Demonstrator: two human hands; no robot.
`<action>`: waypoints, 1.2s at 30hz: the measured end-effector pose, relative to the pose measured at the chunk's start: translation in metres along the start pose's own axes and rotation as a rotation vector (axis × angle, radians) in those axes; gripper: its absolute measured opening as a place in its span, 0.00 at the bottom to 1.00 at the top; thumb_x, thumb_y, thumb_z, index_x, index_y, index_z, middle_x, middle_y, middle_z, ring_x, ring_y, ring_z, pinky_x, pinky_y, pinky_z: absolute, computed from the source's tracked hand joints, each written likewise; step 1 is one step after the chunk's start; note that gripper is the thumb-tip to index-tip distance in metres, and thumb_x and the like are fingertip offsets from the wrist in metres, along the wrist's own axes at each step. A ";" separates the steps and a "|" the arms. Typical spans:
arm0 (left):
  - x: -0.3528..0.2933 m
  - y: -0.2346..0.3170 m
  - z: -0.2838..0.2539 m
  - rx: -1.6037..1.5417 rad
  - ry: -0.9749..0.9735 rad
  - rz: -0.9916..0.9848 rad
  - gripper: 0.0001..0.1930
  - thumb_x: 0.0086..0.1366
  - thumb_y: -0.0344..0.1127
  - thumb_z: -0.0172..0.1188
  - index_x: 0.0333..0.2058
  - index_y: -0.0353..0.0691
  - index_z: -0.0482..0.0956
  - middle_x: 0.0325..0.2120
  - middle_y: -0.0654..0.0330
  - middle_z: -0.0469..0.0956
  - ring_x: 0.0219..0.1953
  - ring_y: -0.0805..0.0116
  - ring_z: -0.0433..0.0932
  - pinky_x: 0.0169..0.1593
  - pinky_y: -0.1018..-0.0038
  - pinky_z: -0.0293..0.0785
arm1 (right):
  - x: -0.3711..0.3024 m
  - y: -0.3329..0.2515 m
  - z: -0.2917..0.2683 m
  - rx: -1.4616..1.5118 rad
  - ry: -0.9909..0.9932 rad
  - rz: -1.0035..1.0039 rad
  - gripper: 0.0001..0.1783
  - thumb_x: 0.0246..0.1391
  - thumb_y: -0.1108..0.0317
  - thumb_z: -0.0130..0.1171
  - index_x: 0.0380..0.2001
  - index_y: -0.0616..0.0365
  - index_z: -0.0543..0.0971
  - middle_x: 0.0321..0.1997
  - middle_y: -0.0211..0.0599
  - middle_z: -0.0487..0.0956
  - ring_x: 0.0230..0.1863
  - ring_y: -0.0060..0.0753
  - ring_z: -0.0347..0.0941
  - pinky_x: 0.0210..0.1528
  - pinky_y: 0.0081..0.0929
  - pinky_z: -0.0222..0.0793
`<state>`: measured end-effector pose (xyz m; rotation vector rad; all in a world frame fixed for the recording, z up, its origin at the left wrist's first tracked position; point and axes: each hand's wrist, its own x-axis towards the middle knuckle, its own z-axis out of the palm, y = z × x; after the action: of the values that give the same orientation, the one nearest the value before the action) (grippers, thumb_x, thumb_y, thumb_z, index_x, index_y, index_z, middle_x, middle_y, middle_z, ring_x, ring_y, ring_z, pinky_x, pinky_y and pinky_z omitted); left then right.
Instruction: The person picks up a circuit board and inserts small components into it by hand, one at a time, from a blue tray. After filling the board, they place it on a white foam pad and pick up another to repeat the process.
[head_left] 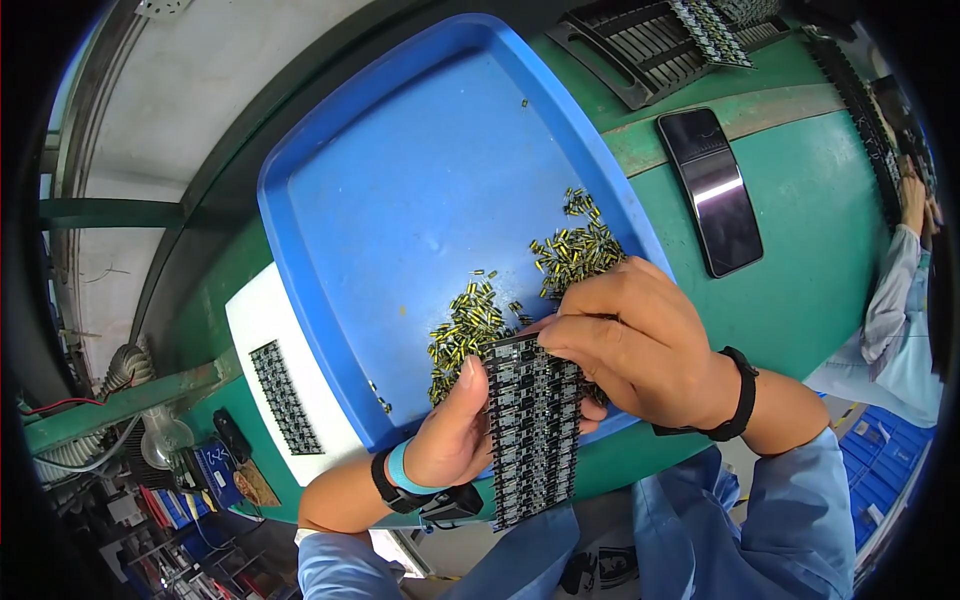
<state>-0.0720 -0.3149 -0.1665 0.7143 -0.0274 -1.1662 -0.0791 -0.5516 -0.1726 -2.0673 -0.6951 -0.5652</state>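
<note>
My left hand (455, 430) grips a long black circuit board panel (535, 440) by its left edge, thumb on top, fingers hidden beneath. The panel carries rows of small repeated parts and is held tilted over the near rim of a blue tray (440, 180). At the panel's top right corner, my right hand (635, 340) has thumb and forefinger pinched together; whatever sits between those fingertips is too small to make out. Just beyond both hands, small yellow-and-black cylindrical components lie heaped in the tray, in a left pile (468, 325) and a right pile (580, 250).
On the green table (800, 150), a black phone (710, 190) lies right of the tray. A black slotted rack (650, 50) with a circuit board on it stands at the far right. Left, another circuit board panel (285, 398) rests on a white sheet (250, 310). Another person's hand (912, 200) shows far right.
</note>
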 end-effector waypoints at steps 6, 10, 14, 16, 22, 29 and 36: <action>0.000 -0.001 0.007 0.062 0.050 0.059 0.45 0.78 0.70 0.33 0.74 0.32 0.56 0.59 0.42 0.77 0.62 0.52 0.78 0.69 0.56 0.72 | 0.006 -0.010 -0.006 -0.051 -0.050 -0.028 0.18 0.47 0.79 0.75 0.43 0.60 0.85 0.41 0.38 0.81 0.37 0.38 0.77 0.38 0.34 0.70; 0.002 0.001 0.002 0.094 0.018 0.029 0.45 0.78 0.71 0.35 0.75 0.34 0.55 0.59 0.43 0.76 0.62 0.52 0.79 0.69 0.57 0.73 | 0.005 -0.008 0.000 0.266 0.024 0.179 0.15 0.53 0.79 0.73 0.45 0.61 0.84 0.41 0.36 0.81 0.38 0.31 0.78 0.39 0.30 0.71; 0.000 0.000 -0.003 0.093 0.013 -0.005 0.46 0.77 0.71 0.36 0.75 0.35 0.55 0.60 0.43 0.76 0.61 0.53 0.79 0.68 0.57 0.74 | 0.003 -0.013 -0.001 0.756 0.019 0.597 0.13 0.59 0.79 0.70 0.46 0.61 0.83 0.41 0.33 0.81 0.40 0.23 0.77 0.41 0.24 0.73; 0.000 0.000 -0.002 0.089 -0.001 -0.001 0.46 0.77 0.71 0.37 0.75 0.35 0.55 0.60 0.43 0.76 0.62 0.53 0.79 0.68 0.57 0.75 | 0.005 -0.016 -0.004 0.926 -0.003 0.758 0.12 0.61 0.79 0.69 0.47 0.61 0.82 0.41 0.33 0.81 0.41 0.20 0.77 0.41 0.23 0.74; 0.002 0.004 0.005 0.034 0.054 -0.023 0.47 0.76 0.73 0.35 0.76 0.38 0.53 0.58 0.45 0.77 0.59 0.53 0.80 0.65 0.55 0.78 | 0.014 -0.013 -0.015 1.103 -0.057 1.004 0.10 0.63 0.79 0.67 0.46 0.62 0.81 0.42 0.32 0.80 0.42 0.18 0.77 0.38 0.22 0.74; 0.008 0.009 0.000 -0.277 0.138 0.094 0.50 0.73 0.79 0.28 0.78 0.44 0.50 0.57 0.42 0.77 0.50 0.46 0.83 0.56 0.49 0.83 | 0.003 0.009 -0.016 0.061 -0.243 0.311 0.10 0.56 0.77 0.70 0.41 0.59 0.83 0.41 0.35 0.80 0.40 0.34 0.79 0.39 0.30 0.74; 0.010 0.010 0.002 -0.314 0.182 0.107 0.48 0.75 0.76 0.27 0.78 0.43 0.51 0.56 0.42 0.77 0.47 0.46 0.84 0.53 0.49 0.85 | -0.003 0.012 -0.015 -0.054 -0.394 0.161 0.11 0.50 0.75 0.72 0.39 0.59 0.84 0.42 0.37 0.82 0.40 0.44 0.80 0.45 0.39 0.76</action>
<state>-0.0600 -0.3221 -0.1633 0.5304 0.2622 -0.9717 -0.0754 -0.5701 -0.1734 -2.2869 -0.7322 -0.0838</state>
